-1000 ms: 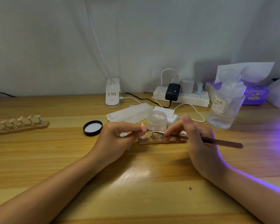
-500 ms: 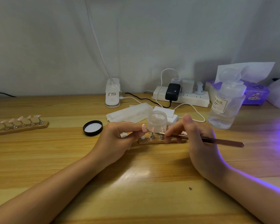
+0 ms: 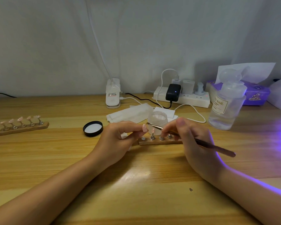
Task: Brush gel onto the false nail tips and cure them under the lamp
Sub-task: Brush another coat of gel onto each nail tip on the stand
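Left hand (image 3: 118, 138): fingers curling, pinching a pink nail tip (image 3: 144, 127) on its stand, just above the near wooden holder (image 3: 159, 141). Right hand (image 3: 193, 140): gripping the brush (image 3: 201, 142), its tip reaching toward the held nail tip in front of the open gel jar (image 3: 157, 119). Another tip (image 3: 152, 131) is standing on the holder. Second holder with five tips (image 3: 23, 125) is lying far left on the bench (image 3: 136, 184). Black lid (image 3: 93, 128) is lying beside the left hand. Clear bottle (image 3: 225, 108) is standing at right; violet light is falling from the right edge.
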`<action>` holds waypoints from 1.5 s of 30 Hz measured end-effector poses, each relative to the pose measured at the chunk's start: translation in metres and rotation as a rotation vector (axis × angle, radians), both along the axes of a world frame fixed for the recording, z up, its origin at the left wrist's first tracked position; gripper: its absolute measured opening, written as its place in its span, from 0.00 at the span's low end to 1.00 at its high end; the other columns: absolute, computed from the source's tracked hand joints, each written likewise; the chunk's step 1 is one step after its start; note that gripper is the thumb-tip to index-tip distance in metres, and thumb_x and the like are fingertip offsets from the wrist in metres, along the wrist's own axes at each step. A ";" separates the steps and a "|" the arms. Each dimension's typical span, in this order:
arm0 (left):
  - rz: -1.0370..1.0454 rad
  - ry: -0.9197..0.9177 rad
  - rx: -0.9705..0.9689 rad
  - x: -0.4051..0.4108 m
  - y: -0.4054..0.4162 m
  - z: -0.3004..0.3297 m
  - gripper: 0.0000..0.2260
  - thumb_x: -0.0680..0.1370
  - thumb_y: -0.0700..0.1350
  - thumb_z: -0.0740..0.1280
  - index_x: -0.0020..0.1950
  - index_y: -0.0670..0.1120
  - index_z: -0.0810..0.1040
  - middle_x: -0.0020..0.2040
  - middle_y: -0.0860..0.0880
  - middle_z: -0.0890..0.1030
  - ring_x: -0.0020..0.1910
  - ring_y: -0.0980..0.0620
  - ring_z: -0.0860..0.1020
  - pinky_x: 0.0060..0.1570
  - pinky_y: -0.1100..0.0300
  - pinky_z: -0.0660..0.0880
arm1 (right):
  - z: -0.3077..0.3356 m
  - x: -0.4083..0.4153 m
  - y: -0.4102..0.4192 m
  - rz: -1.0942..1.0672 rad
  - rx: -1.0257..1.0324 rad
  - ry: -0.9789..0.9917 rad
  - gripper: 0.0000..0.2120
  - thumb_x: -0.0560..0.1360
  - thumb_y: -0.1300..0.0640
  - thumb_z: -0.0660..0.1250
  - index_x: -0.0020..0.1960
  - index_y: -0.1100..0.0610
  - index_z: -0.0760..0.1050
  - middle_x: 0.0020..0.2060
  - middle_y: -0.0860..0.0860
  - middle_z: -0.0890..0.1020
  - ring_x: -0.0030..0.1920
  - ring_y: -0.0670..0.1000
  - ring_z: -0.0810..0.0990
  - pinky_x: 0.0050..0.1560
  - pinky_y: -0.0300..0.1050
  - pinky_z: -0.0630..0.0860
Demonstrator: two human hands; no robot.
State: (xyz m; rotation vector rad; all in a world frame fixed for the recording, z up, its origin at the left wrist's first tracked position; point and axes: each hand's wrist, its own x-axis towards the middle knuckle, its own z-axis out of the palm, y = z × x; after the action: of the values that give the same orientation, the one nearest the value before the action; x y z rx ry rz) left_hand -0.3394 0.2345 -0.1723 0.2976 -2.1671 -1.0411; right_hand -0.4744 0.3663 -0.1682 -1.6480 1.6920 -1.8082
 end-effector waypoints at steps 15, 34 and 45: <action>0.033 -0.021 -0.025 0.000 0.002 0.003 0.09 0.71 0.44 0.68 0.49 0.51 0.81 0.40 0.56 0.82 0.37 0.64 0.77 0.40 0.72 0.70 | 0.001 0.001 0.001 -0.084 -0.046 0.148 0.18 0.76 0.49 0.53 0.39 0.53 0.78 0.35 0.44 0.80 0.41 0.42 0.78 0.44 0.33 0.70; 0.058 -0.065 -0.004 0.002 0.004 0.005 0.07 0.72 0.37 0.69 0.48 0.46 0.82 0.39 0.52 0.81 0.35 0.64 0.76 0.34 0.74 0.68 | -0.001 0.001 -0.002 -0.049 -0.016 0.173 0.16 0.75 0.47 0.53 0.38 0.47 0.78 0.34 0.41 0.80 0.40 0.43 0.78 0.45 0.38 0.72; 0.066 -0.076 -0.019 0.003 0.005 0.006 0.07 0.73 0.37 0.69 0.47 0.48 0.82 0.38 0.53 0.81 0.33 0.65 0.74 0.34 0.74 0.68 | -0.001 0.001 -0.003 -0.087 -0.024 0.227 0.18 0.75 0.48 0.53 0.40 0.52 0.79 0.36 0.40 0.79 0.41 0.42 0.77 0.44 0.38 0.71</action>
State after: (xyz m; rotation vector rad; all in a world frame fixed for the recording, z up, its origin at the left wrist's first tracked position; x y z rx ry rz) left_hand -0.3367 0.2400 -0.1658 0.4036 -2.2183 -0.9868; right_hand -0.4739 0.3632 -0.1688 -1.8804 1.8667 -1.7410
